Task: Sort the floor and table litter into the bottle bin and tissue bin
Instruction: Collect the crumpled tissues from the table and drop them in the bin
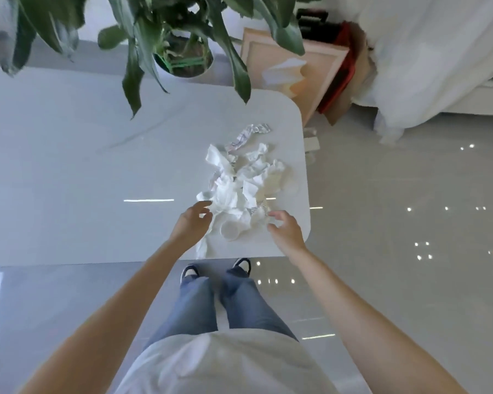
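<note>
A heap of crumpled white tissues (pixel 239 180) lies near the right end of the white table (pixel 97 166). A printed wrapper (pixel 248 135) sits at the heap's far side. A small white paper cup (pixel 229 230) lies on its side at the near edge of the heap. My left hand (pixel 194 223) hovers at the heap's left near corner, fingers loosely curved, holding nothing. My right hand (pixel 285 228) hovers at the heap's right near corner, fingers loosely curved around nothing. No bin is in view.
A potted plant (pixel 182 58) stands at the table's far side, its leaves hanging over the table. A wooden frame (pixel 293 69) and a red crate (pixel 342 66) lean beyond the table's right corner. White cloth (pixel 439 52) drapes at the far right. Glossy floor surrounds the table.
</note>
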The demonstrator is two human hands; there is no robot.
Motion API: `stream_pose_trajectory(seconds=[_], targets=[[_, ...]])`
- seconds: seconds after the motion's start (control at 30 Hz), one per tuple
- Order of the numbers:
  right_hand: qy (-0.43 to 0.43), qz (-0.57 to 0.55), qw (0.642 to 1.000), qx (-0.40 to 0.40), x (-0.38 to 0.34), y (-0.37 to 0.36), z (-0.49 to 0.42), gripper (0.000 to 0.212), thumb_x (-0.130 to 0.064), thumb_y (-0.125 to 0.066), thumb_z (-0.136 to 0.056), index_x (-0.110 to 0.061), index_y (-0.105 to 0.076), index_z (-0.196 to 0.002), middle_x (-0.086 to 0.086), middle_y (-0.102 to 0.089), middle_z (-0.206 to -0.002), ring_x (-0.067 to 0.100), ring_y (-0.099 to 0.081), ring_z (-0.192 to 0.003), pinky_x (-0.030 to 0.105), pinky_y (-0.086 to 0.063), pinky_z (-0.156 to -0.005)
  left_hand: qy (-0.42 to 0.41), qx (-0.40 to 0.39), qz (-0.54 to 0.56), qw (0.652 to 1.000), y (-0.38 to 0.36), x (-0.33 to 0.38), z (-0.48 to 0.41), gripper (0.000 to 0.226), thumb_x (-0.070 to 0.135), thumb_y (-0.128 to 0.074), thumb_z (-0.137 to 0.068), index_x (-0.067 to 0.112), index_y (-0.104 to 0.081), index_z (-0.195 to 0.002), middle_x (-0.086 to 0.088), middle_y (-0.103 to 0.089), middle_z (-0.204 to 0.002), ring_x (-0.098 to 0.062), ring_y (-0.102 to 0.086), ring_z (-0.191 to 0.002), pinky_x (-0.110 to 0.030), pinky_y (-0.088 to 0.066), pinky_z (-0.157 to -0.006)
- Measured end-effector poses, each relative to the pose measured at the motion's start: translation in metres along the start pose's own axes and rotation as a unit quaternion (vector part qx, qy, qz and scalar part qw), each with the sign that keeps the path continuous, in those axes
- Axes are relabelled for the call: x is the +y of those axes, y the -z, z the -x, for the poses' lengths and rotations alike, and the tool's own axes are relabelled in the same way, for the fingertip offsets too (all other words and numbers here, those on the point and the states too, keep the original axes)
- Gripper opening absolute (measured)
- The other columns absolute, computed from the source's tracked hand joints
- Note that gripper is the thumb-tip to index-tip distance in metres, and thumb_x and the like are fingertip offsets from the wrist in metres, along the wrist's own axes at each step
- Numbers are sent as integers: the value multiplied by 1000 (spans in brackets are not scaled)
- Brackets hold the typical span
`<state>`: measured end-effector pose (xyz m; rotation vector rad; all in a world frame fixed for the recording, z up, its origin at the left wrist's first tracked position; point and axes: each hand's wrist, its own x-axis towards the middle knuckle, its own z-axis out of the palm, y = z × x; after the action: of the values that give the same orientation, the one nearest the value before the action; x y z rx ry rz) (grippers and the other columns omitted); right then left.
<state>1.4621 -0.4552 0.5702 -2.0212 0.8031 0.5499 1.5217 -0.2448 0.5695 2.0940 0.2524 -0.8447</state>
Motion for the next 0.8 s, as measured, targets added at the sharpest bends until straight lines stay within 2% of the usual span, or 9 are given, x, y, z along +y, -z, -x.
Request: stream_pose_trajectory(seconds=[0.17,0.3,0.4,0.53,0.6,0.7,0.8], targets=[[18,48,999,-13,-11,-7,-65,39,-17,-50,-91,-27,-49,-128,2,-39,-140,26,-32,-130,25,-30,-88,17,15,2,1000,-13,-13,-52,41,19,-47,-95,31,-48,-135,-4,-55,-131,-22,-54,-117,-25,-40,-87],[30,80,996,-17,-10,-31,-116,48,-17,-54,-89,-32,-44,-134,1,-33,-144,28,-35,-127,24,-29,-90,16,-5,-31,999,-25,-42,-100,50,25,-55,-93,37,-41,-139,-10,-50,-130,-27,-54,-114,-29,-39,-91],[47,131,990,-12,2,-51,-155,56,-18,-56,-86,-37,-41,-136,0,-30,-147,28,-39,-126,29,-36,-95,7,-1,-30,1000,-33,-63,-136,53,22,-60,-90,36,-43,-138,-11,-49,-129,-27,-52,-115,-30,-39,-93],[73,202,977,-19,16,-73,-194,62,-19,-57,-86,-42,-36,-140,-2,-16,-155,30,-28,-133,32,-37,-90,-19,20,-40,999,-51,-89,-174,58,15,-67,-85,31,-46,-136,-11,-48,-130,-26,-49,-117,-26,-35,-95],[93,240,966,-29,21,-86,-212,65,-20,-59,-84,-43,-35,-140,-3,-10,-157,30,-19,-136,35,-40,-91,-35,12,-66,997,-63,-105,-192,67,12,-70,-82,32,-42,-139,-11,-44,-133,-27,-46,-119,-25,-34,-94],[138,279,949,-46,31,-107,-237,72,-27,-65,-78,-46,-34,-140,-4,-8,-156,30,-12,-136,46,-42,-99,-46,-12,-115,992,-80,-125,-214,94,10,-77,-74,37,-23,-147,-13,-30,-143,-33,-40,-122,-36,-39,-95],[172,319,930,-56,43,-126,-256,76,-32,-73,-75,-47,-35,-139,-3,-10,-157,29,-18,-131,36,-43,-96,-72,8,-190,979,-94,-138,-226,106,7,-81,-68,39,-18,-147,-10,-20,-144,-31,-31,-121,-34,-41,-85]])
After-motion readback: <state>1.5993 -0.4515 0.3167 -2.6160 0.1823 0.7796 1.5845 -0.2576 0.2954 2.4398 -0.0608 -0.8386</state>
